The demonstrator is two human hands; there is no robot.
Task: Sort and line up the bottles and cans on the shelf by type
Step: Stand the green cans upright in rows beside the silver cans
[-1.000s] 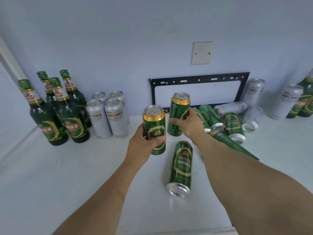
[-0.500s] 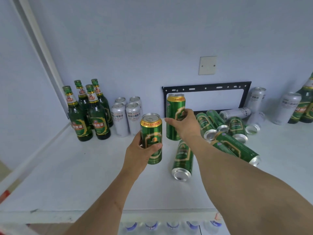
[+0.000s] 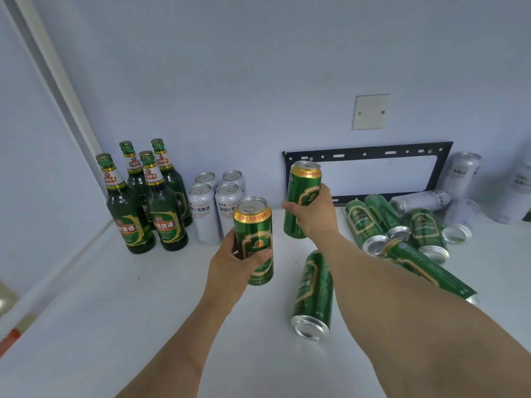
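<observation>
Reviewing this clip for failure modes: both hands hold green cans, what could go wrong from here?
1. The right hand holds its green can tilted; set down that way, it may topple.
2. The right forearm passes just above the lying can, which could roll if nudged.
3. Standing space beside the white cans is tight; a bump could knock them.

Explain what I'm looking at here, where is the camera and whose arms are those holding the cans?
The camera sits on a person's head, looking forward and down, so the two bare arms are that person's own. The left hand grips an upright green beer can with a gold rim; the right hand grips another upright green can. On the white shelf stand four green glass bottles and four white cans at the left. More green cans lie tipped over, with white ones further right.
</observation>
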